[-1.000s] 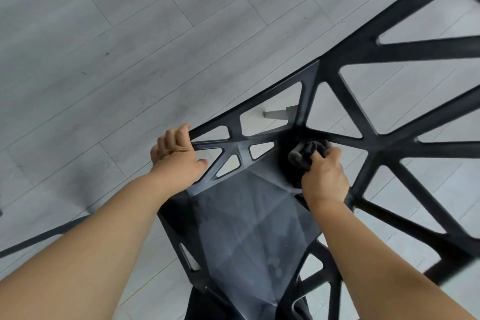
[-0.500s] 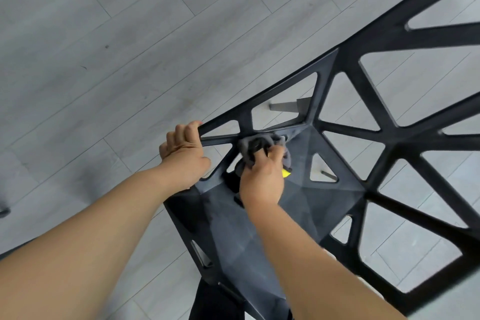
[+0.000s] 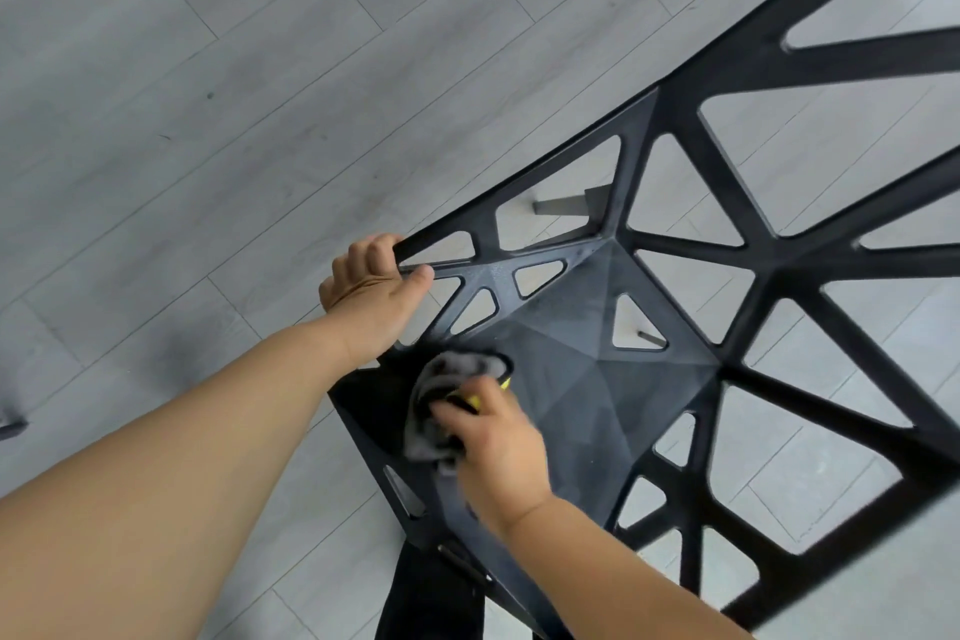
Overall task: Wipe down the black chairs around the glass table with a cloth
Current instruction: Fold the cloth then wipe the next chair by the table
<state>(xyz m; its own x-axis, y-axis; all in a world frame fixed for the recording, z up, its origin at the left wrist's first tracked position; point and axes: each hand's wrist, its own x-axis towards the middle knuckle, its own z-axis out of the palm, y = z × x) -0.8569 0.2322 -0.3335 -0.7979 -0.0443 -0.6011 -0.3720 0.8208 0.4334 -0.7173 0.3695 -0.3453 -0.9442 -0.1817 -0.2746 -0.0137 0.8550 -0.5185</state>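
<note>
Grey cloth (image 3: pixel 451 404), bunched with a yellow patch showing, is gripped in the curled fingers of the right hand (image 3: pixel 501 450) against the seat of the black chair (image 3: pixel 597 379), whose far-left rim bar is clasped by the left hand (image 3: pixel 373 290).

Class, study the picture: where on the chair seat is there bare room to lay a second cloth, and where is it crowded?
Free: the solid seat panel between the right hand and the lattice bars on the right. Crowded: the seat's left part, where the right hand holds the cloth, and the left edge bar, gripped by the left hand.
</note>
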